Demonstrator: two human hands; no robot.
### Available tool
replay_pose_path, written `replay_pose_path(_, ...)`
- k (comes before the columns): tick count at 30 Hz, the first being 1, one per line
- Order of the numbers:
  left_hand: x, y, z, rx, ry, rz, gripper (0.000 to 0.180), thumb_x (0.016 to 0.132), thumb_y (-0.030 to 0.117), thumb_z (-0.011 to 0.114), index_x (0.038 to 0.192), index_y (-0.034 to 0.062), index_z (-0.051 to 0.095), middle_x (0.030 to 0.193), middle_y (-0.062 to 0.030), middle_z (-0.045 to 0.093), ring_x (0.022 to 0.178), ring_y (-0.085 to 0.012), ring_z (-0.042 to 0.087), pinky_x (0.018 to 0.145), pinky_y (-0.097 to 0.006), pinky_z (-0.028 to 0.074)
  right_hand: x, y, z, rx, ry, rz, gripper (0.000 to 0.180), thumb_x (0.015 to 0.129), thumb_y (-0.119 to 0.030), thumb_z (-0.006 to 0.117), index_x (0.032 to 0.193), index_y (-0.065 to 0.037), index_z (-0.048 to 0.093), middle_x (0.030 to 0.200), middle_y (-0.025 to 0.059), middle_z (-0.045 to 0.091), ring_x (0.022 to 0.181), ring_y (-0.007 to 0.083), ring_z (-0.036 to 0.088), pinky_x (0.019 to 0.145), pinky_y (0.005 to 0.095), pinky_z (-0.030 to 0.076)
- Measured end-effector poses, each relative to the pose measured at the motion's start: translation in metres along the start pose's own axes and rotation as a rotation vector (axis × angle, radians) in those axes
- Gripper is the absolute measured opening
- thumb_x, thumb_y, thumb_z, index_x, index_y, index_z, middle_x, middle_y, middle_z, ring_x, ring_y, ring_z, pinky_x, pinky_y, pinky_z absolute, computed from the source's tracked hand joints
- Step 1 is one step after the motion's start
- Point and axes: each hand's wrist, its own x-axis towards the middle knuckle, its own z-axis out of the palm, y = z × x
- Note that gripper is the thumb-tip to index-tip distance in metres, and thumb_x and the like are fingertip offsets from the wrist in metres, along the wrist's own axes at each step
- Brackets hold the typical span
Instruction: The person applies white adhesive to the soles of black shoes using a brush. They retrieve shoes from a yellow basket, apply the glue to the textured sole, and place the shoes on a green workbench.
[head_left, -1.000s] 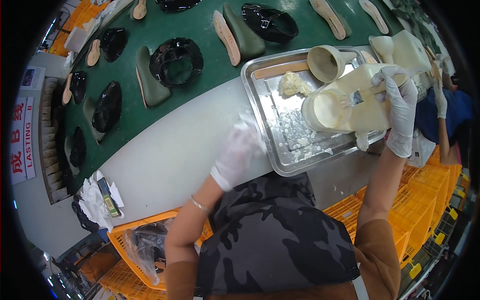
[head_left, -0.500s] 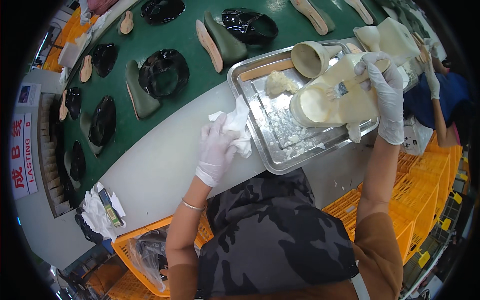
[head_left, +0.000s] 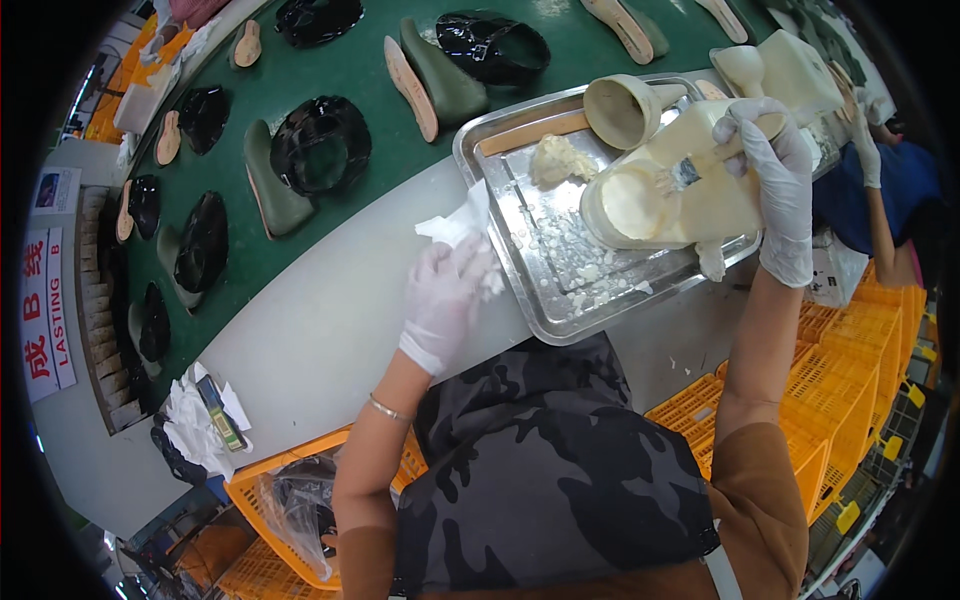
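Observation:
My right hand (head_left: pixel 772 185), in a white glove, is closed round the wooden handle of a brush (head_left: pixel 686 174). Its bristles lie over the open mouth of a translucent plastic jug (head_left: pixel 715 205) with creamy white paste (head_left: pixel 628 205) inside. The jug rests on its side in a metal tray (head_left: pixel 562 330). To the left of the tray, my gloved left hand (head_left: pixel 445 300) presses on a crumpled white tissue (head_left: pixel 462 220) with its fingers curled; part of the tissue is hidden under them.
A beige cup (head_left: pixel 612 112), a wooden stick (head_left: pixel 535 132) and a paste lump (head_left: pixel 560 162) lie in the tray. Beyond, a green belt (head_left: pixel 385 60) carries green shoe lasts (head_left: pixel 270 185) and black shoe uppers (head_left: pixel 322 145). Orange crates (head_left: pixel 830 400) stand right. A co-worker's gloved hand (head_left: pixel 865 150) shows far right.
My left hand has shifted slightly right over the tissue, which now sticks out beyond the fingers. The lasts and uppers on the belt have moved a little left. My right hand has barely moved.

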Motion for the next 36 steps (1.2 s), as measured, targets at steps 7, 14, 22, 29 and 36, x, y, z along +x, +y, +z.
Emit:
replay_pose_path(7, 0.032, -0.013, 0.009, -0.012, 0.064, -0.033, 0.045, 0.066, 0.005, 0.067, 0.111, 0.0090, 0.063, 0.117, -0.0044, 0.061, 0.091, -0.0308, 0.050, 0.084, -0.039, 0.043, 0.001, 0.000, 0.000, -0.004, 0.009, -0.012, 0.011, 0.093, -0.015, 0.056, 0.099, -0.007, 0.059, 0.082, 0.0005, 0.063, 0.063, 0.0023, 0.049, 0.057, 0.0156, 0.039)
replay_pose_path(14, -0.010, 0.008, -0.016, -0.091, 0.152, -0.050, 0.045, 0.069, 0.006, 0.069, 0.113, 0.0047, 0.060, 0.121, -0.0131, 0.056, 0.109, -0.0354, 0.048, 0.094, -0.044, 0.040, -0.002, -0.003, 0.001, -0.022, 0.010, -0.002, 0.010, 0.093, -0.015, 0.056, 0.098, -0.007, 0.059, 0.084, -0.0002, 0.062, 0.065, 0.0029, 0.049, 0.059, 0.0161, 0.039)
replay_pose_path(22, -0.149, 0.001, -0.070, -0.055, 0.549, -0.600, 0.034, 0.078, -0.001, 0.060, 0.112, 0.0000, 0.059, 0.113, -0.0164, 0.060, 0.105, -0.0313, 0.057, 0.092, -0.038, 0.044, 0.007, 0.042, -0.043, -0.127, 0.152, 0.029, 0.025, 0.091, -0.016, 0.058, 0.114, -0.005, 0.060, 0.095, 0.0001, 0.063, 0.079, 0.0074, 0.056, 0.066, 0.0188, 0.044)
replay_pose_path(29, -0.385, 0.030, -0.103, -0.198, 1.380, -1.249, 0.023, 0.092, 0.001, 0.048, 0.112, -0.0061, 0.057, 0.104, -0.0097, 0.063, 0.091, -0.0142, 0.060, 0.082, -0.025, 0.048, 0.029, 0.043, -0.057, -0.497, -0.029, -0.365, 0.028, 0.095, -0.022, 0.052, 0.113, -0.003, 0.059, 0.103, 0.0025, 0.060, 0.092, 0.0124, 0.054, 0.075, 0.0243, 0.044)
replay_pose_path(36, -0.508, 0.068, -0.010, 0.191, 0.586, -1.759, 0.054, 0.081, 0.012, 0.064, 0.128, -0.0057, 0.042, 0.110, -0.0193, 0.059, 0.102, -0.0266, 0.056, 0.093, -0.034, 0.042, 0.020, 0.022, -0.033, -0.426, -0.101, -0.242, 0.027, 0.097, -0.025, 0.049, 0.107, -0.002, 0.059, 0.095, 0.0014, 0.057, 0.088, 0.0098, 0.052, 0.072, 0.0228, 0.042)
